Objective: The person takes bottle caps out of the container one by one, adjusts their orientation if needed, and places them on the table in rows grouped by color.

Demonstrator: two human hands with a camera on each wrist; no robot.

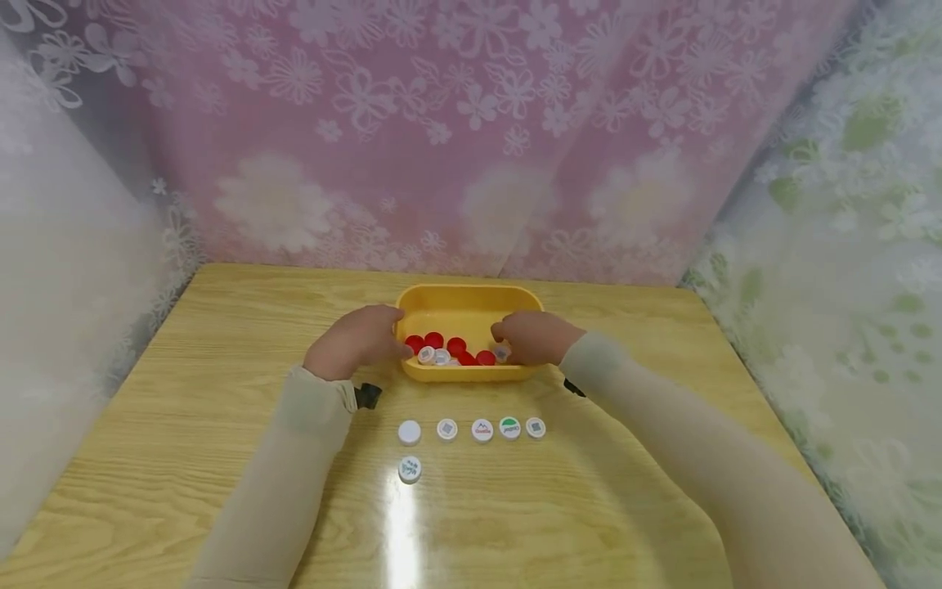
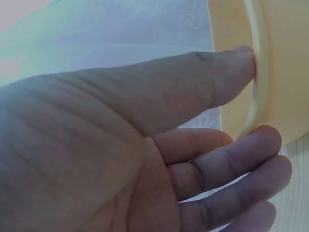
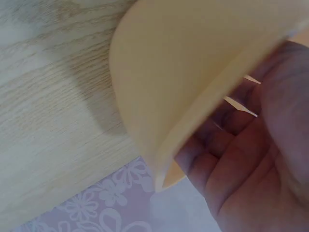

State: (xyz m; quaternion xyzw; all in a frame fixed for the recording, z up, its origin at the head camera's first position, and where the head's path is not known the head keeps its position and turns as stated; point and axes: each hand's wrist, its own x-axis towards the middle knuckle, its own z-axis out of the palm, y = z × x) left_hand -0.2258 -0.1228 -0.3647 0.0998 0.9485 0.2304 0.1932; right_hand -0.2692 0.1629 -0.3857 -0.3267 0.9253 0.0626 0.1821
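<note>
A yellow plastic tray point(image 1: 471, 374) holds red and white bottle caps, the red ones point(image 1: 456, 347) gathered toward its front left. My left hand point(image 1: 361, 339) grips the left end of the tray; in the left wrist view its thumb point(image 2: 234, 72) touches the rim and the bent fingers lie by the outer wall. Over the tray's right rim reaches my right hand point(image 1: 540, 337), its fingers curled inside. A patterned white cap point(image 1: 502, 353) lies against those fingers; whether they pinch it is not clear. In the right wrist view the tray wall point(image 3: 178, 72) partly hides the fingertips.
In front of the tray, several white caps point(image 1: 482, 431) form a row on the wooden table point(image 1: 625, 491). One more white cap point(image 1: 410, 469) lies below the row's left end. A pink floral curtain point(image 1: 471, 164) hangs behind, with patterned sheets at both sides.
</note>
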